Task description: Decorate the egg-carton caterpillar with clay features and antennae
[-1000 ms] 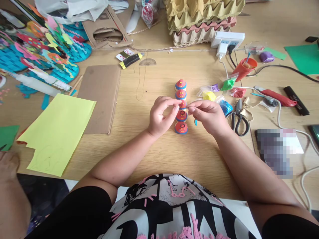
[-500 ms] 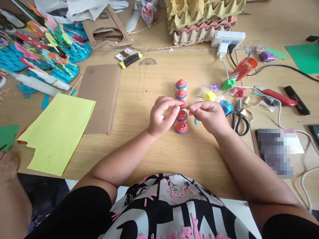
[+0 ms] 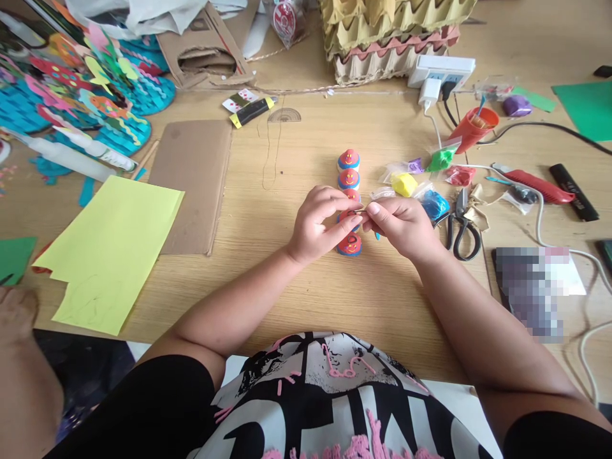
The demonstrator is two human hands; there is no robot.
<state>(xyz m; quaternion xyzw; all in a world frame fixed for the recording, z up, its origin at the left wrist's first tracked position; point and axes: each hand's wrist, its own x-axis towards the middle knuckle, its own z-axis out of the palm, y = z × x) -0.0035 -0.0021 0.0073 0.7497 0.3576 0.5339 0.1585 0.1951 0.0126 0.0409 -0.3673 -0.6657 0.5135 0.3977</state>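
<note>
A column of several small figures with red tops, yellow smiling faces and blue rims [image 3: 349, 179] stands on the table before me. Over the lower figures, my right hand [image 3: 404, 224] pinches a thin dark strand [image 3: 359, 211] between thumb and forefinger. The thumb and fingertips of my left hand [image 3: 319, 223] close around its other end. Too little of the strand shows to tell its material. My hands partly cover the middle figures, while the nearest figure [image 3: 349, 245] shows a dark curved line on its red top. A small blue piece peeks out under my right fingers.
Right of the figures lie bagged yellow clay [image 3: 404, 184], bagged blue clay [image 3: 435, 204], black-handled scissors [image 3: 463, 229] and a red cup [image 3: 474, 131]. Brown cardboard [image 3: 194, 185] and yellow paper [image 3: 115, 248] lie left. Egg trays [image 3: 389, 38] and a power strip [image 3: 442, 71] stand behind. Another person's hand [image 3: 16, 312] rests far left.
My left hand has moved slightly right, its fingertips meeting the strand at my right hand. Both hands sit a little lower, over the lower figures. The view has shifted slightly.
</note>
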